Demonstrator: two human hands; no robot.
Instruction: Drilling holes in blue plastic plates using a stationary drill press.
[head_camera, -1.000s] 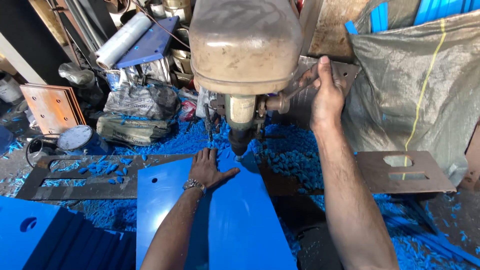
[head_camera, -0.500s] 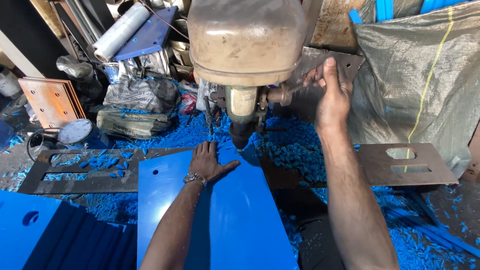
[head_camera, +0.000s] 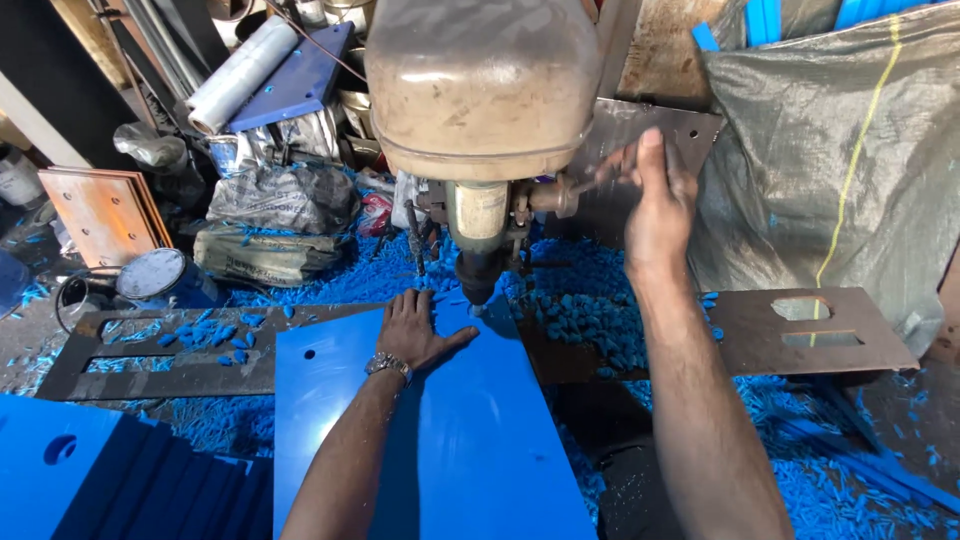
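Left hand (head_camera: 415, 330) flat on blue sheet (head_camera: 450, 440) — right hand (head_camera: 655, 205) seemingly gripping drill handle (head_camera: 585, 185).

Grey tarpaulin (head_camera: 830, 170), blue shavings (head_camera: 590, 300)

Bare forearms, metal wristwatch (head_camera: 388, 366) on left

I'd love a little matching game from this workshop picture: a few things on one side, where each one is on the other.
Things:
1. left hand
2. right hand
3. rust-brown metal plate with cut-outs
4. stack of blue sheets

Places:
A. bottom left corner
B. flat on the large blue sheet
C. on the beige drill press handle
D. far right

Pairs: 1-B, 2-C, 3-D, 4-A
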